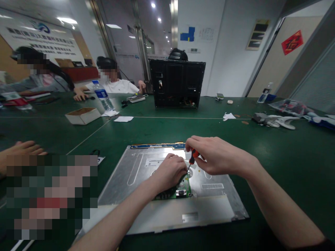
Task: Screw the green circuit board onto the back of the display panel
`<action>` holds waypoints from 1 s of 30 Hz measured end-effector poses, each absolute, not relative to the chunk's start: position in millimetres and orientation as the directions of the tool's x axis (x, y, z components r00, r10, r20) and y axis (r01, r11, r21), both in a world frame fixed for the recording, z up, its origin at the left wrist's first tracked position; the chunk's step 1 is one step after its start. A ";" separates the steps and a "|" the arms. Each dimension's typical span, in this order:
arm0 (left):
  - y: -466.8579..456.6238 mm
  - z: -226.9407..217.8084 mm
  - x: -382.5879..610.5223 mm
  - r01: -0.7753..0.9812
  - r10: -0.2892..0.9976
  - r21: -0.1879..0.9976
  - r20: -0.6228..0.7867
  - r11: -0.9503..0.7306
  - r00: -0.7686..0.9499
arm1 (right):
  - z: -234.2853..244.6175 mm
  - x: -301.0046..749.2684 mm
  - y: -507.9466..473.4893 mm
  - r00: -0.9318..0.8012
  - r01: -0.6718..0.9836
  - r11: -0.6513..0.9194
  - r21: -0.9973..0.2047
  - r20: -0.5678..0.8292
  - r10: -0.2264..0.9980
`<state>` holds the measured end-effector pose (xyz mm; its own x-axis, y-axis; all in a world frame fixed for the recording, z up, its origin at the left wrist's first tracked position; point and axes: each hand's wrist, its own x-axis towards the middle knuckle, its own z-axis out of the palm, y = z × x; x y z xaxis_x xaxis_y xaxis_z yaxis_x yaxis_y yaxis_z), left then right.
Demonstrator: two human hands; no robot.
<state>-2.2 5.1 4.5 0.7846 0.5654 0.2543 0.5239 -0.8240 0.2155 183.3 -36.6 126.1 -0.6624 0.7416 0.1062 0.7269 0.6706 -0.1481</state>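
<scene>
A flat silver display panel lies on the table in front of me, with a blue circuit strip along its far edge. On its middle is a green circuit board with a connector near the front. My right hand is closed around a red and black screwdriver, whose tip points down at the board's far right corner. Beside that tip, my left hand rests over the board with its fingers curled together. Whatever those fingers pinch is hidden, and the hand covers much of the board.
A black monitor housing stands across the green table. Around it are an open box, a water bottle, crumpled paper and gloves. Another person's hand is at the left; two people sit beyond.
</scene>
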 end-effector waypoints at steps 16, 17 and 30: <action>3.8 6.3 -2.1 0.521 0.566 0.226 0.252 -0.823 0.785 | 124.6 184.1 -34.4 -0.649 0.741 0.658 -0.135 0.105 0.753; 4.1 6.1 -2.1 0.523 0.567 0.226 0.251 -0.822 0.784 | 124.5 184.3 -35.1 -0.656 0.733 0.664 -0.147 0.106 0.747; 3.2 7.5 -2.3 0.529 0.576 0.235 0.241 -0.815 0.781 | 122.9 181.0 -30.4 -0.581 0.805 0.590 -0.058 0.120 0.805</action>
<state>-2.3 3.2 7.5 0.7809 0.5762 0.2412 0.5290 -0.8154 0.2350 181.0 -30.4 122.9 -0.5813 0.8048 0.1199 0.8051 0.5902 -0.0583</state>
